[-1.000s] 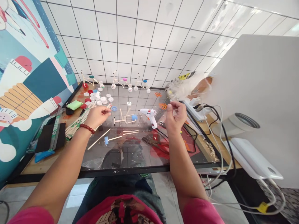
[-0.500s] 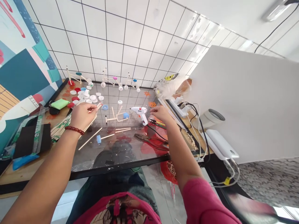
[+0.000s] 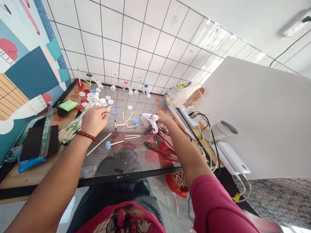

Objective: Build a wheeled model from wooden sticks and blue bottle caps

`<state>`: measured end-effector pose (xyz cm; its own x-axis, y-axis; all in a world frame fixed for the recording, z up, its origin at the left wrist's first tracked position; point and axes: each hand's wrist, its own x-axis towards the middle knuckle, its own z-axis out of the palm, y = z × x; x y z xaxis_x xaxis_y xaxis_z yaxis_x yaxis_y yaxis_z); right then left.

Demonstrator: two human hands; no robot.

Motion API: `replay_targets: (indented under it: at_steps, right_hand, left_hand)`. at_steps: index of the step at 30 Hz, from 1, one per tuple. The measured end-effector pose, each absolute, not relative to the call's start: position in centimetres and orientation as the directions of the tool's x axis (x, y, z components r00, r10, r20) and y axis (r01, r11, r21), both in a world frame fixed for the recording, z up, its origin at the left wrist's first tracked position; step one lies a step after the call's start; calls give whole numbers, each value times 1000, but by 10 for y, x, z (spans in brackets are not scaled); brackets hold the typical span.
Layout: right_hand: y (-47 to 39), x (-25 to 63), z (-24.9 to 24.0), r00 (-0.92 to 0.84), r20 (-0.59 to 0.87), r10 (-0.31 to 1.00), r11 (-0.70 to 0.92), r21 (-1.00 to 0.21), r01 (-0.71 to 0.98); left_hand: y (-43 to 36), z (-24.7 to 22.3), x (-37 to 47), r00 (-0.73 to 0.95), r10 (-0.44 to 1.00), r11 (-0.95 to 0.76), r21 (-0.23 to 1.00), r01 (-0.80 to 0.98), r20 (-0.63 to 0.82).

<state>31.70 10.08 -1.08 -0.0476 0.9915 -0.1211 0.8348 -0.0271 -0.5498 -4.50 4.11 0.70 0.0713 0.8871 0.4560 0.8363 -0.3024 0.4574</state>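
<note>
1. Head view: left hand [image 3: 94, 120], grip clamped on a small pale piece [image 3: 107, 112] near the blue cap [image 3: 114, 111].
2. Head view: right hand [image 3: 163, 117] at the rear of the glue gun [image 3: 153, 121]; grip partly hidden, closure cannot be determined.
3. Glue gun: right of the stick frame [image 3: 124, 123], nozzle leftward.

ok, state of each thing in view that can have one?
Left hand: pinching a small pale wooden piece
White plastic glue gun: pointing left
Right hand: at its rear, grip unclear
Dark metal pliers: lying flat
Blue-capped wooden stick: lying flat
Three pale wooden stick models: standing
White plastic power strip: black plug inserted
Red plastic bag: open
</note>
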Motion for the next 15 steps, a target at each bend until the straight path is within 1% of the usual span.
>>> replay_targets:
  at_steps: [6, 8, 9, 11, 12, 13, 14, 15]
  right_hand:
    - [86, 336, -7, 83, 19, 996, -58, -561, 826]
    - [71, 343, -8, 104, 56, 993, -48, -616, 786]
    - [62, 344, -10, 97, 65, 993, -28, -671, 741]
    - [47, 343, -15, 56, 74, 996, 29, -821, 570]
    - [41, 340, -19, 38, 73, 997, 45, -864, 501]
    - [36, 337, -22, 26, 71, 997, 51, -883, 467]
    - [33, 332, -25, 20, 70, 997, 52, -875, 482]
    - [32, 327, -28, 13, 81, 997, 61, -842, 537]
  left_hand:
    - [41, 7, -46, 73, 910, -278, 471, 837, 409]
    - [42, 7, -46, 71, 917, -269, 477, 837, 392]
    - [42, 6, -45, 72, 918, -267, 475, 838, 390]
    - [44, 4, -45, 74, 918, -268, 469, 841, 390]
    - [44, 2, -45, 77, 918, -268, 467, 842, 389]
    - [45, 1, -45, 79, 919, -269, 467, 842, 387]
    - [46, -1, -44, 84, 919, -273, 467, 841, 386]
    - [46, -2, -44, 93, 919, -281, 470, 837, 383]
